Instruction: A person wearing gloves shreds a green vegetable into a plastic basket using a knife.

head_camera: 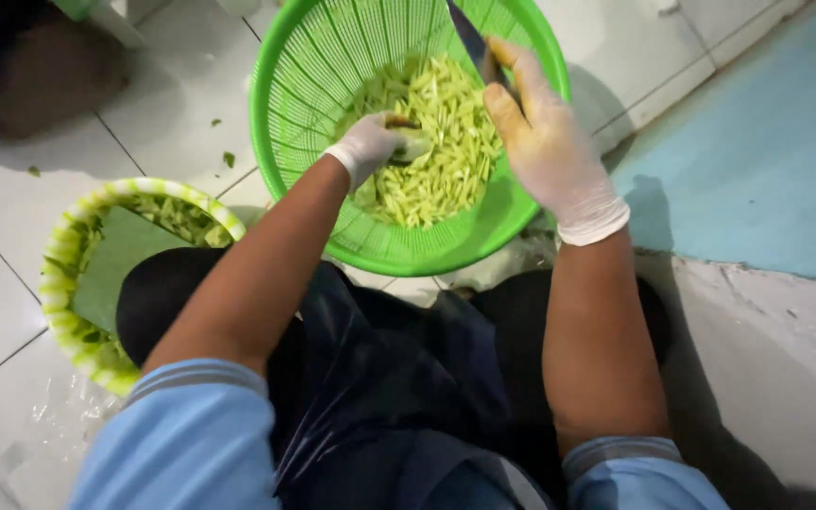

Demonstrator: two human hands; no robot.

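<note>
While the left hand (370, 144) pinches a pale green vegetable piece (412, 144) over the green basket (299, 85) of cut strips (446, 142) on the tiled floor (11, 274), the right hand (545, 142) grips a knife (469, 38); slicing seems underway, and the next cut calls for a steady blade.

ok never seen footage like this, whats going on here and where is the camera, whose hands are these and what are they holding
There is one picture, from a camera worn on a person's head, looking down at their own lap and gloved hands. The person sits low over a white tiled floor. The left hand holds a small pale green vegetable piece over a green plastic basket full of cut pale green pieces. The right hand grips a knife. Beside the left knee stands a second basket, green and white, holding darker green trimmings.
</note>
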